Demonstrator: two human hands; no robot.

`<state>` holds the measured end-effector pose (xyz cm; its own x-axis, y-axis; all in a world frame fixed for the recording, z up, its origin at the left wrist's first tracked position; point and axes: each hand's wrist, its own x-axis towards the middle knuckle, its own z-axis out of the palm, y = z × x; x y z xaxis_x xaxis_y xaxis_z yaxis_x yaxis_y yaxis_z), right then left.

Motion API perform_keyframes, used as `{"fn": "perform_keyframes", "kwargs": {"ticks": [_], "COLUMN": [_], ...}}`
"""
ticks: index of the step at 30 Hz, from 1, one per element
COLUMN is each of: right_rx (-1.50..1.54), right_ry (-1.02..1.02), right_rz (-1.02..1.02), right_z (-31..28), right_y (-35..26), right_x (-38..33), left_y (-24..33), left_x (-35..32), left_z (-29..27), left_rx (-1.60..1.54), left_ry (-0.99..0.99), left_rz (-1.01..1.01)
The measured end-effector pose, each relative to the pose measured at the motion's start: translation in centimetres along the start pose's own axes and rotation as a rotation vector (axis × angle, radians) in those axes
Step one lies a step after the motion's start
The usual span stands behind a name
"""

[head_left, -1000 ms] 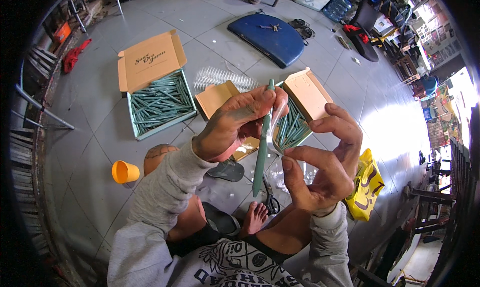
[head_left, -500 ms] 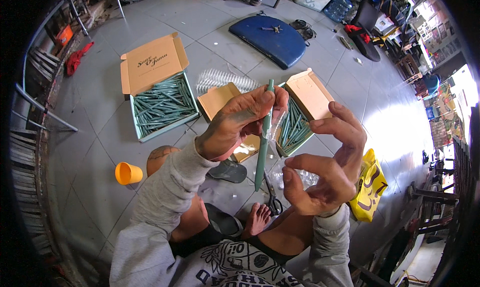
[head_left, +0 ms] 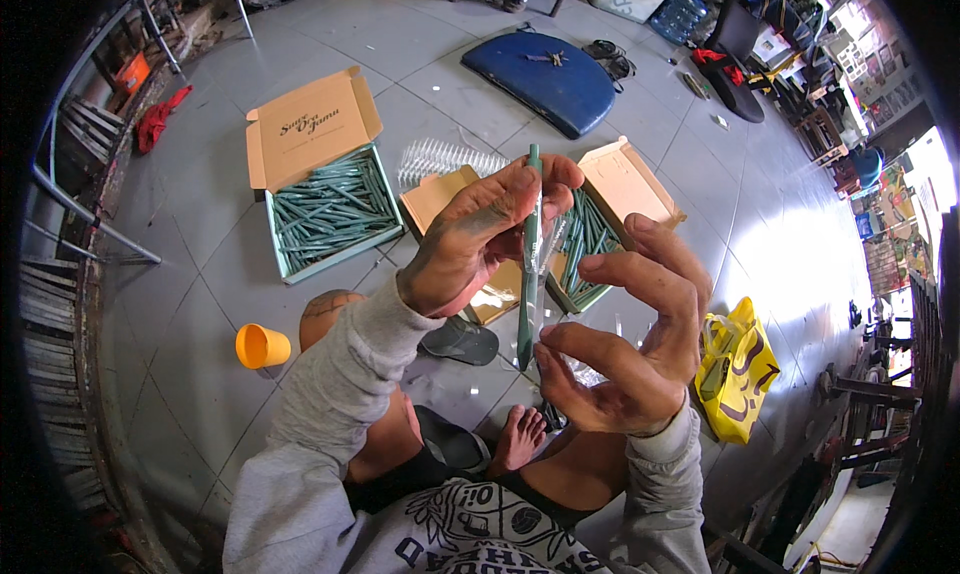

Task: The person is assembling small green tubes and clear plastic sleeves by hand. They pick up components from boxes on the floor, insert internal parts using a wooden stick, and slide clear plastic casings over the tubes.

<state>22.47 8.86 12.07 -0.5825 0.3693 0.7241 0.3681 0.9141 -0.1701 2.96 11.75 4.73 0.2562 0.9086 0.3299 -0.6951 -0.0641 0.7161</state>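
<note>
My left hand (head_left: 480, 224) holds a slim green pen (head_left: 531, 264) upright between thumb and fingers. A strip of clear plastic film (head_left: 546, 264) runs along the pen's right side, partly hidden by the fingers. My right hand (head_left: 635, 339) has thumb and forefinger tips drawn together beside the pen's lower end, its other fingers curled loosely above. Whether those tips grip the film's end or touch the pen is hard to make out. Beyond the hands, an open carton (head_left: 390, 214) holds many similar green pens, and a second open carton (head_left: 632, 189) with more pens is partly covered by my hands.
A yellow cup (head_left: 262, 346) stands on the tiled floor at left, a yellow bag (head_left: 740, 374) at right. Farther off lie clear plastic packaging (head_left: 445, 161) and a blue padded board (head_left: 540, 79). Near my bare foot are a dark sandal (head_left: 460, 341) and plastic scraps.
My right hand has moved left and slightly down, bringing its thumb and forefinger to the pen's lower end. My left hand still holds the pen, now a little higher.
</note>
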Motion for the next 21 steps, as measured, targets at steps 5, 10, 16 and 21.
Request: {"fn": "perform_keyframes", "kwargs": {"ticks": [5, 10, 16, 21], "right_rx": [0.006, 0.019, 0.017, 0.024], "right_ry": [-0.023, -0.039, -0.036, -0.039], "right_rz": [-0.011, -0.015, -0.03, -0.016], "right_z": [0.1, 0.1, 0.7, 0.6], "right_y": [0.1, 0.0, 0.3, 0.2], "right_x": [0.0, 0.0, -0.2, -0.1], "left_y": [0.4, 0.6, 0.8, 0.7], "left_x": [0.0, 0.1, -0.1, 0.0], "left_z": [0.9, 0.9, 1.2, 0.9], "left_rx": [-0.037, -0.028, -0.036, -0.041], "left_ry": [0.085, 0.06, 0.117, 0.079], "left_rz": [-0.022, 0.008, -0.006, 0.003]}}
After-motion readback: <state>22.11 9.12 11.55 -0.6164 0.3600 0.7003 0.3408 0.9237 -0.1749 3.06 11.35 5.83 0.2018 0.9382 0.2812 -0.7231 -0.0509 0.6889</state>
